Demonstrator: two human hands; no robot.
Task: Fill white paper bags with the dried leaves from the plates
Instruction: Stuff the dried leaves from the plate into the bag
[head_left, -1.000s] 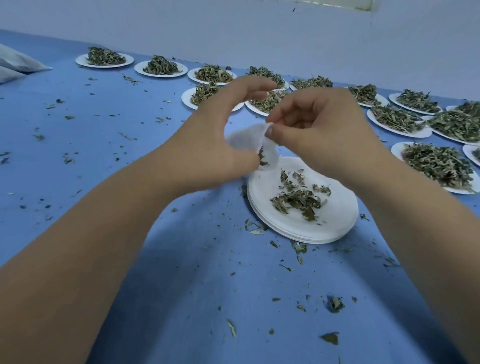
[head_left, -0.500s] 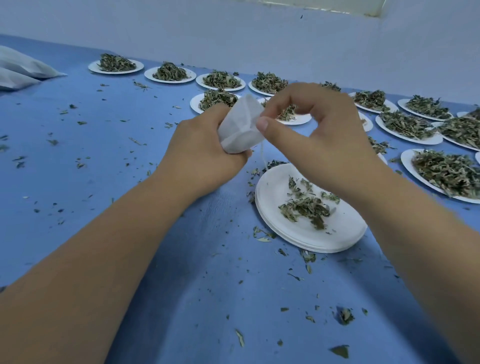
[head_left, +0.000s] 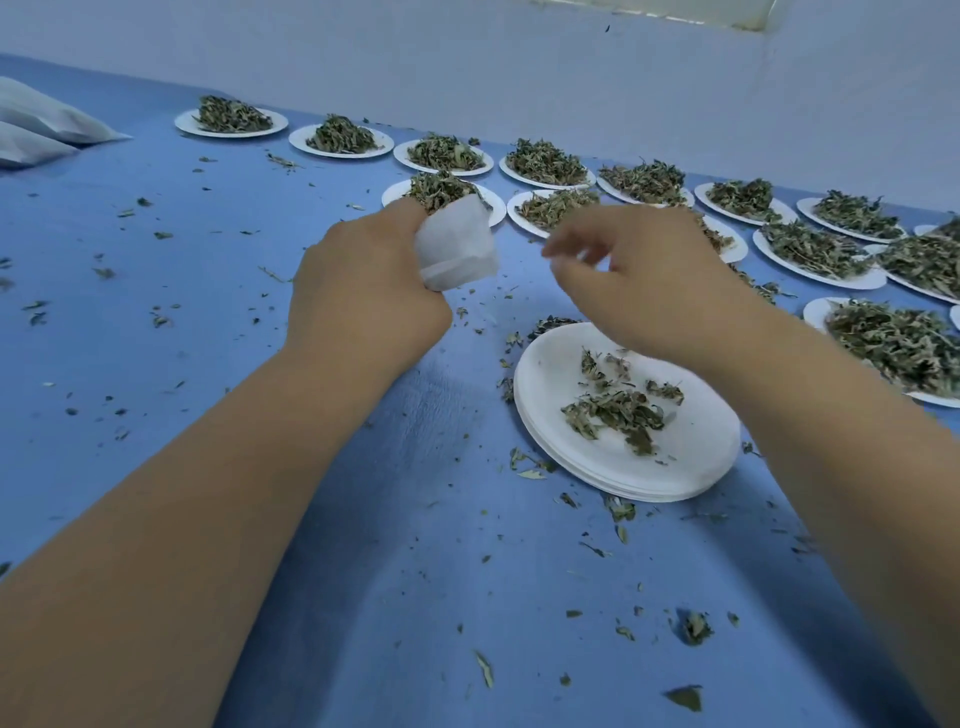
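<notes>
White paper bag (head_left: 457, 249) is clutched in the left hand (head_left: 363, 296), beyond the plate stack (head_left: 696, 457). Right hand (head_left: 649, 280) hovers over that stack, too blurred to tell its grip.

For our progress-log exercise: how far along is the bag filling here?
Done: the near plate is almost emptied, a few leaves remaining. In hand: the left hand grips a white bag; the right hand is blurred beside it. Left: many heaped plates behind.

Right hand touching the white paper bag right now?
Apart. The head view shows a strip of blue cloth between the blurred right hand and the right edge of the white paper bag. Only the left hand grips the bag.
</notes>
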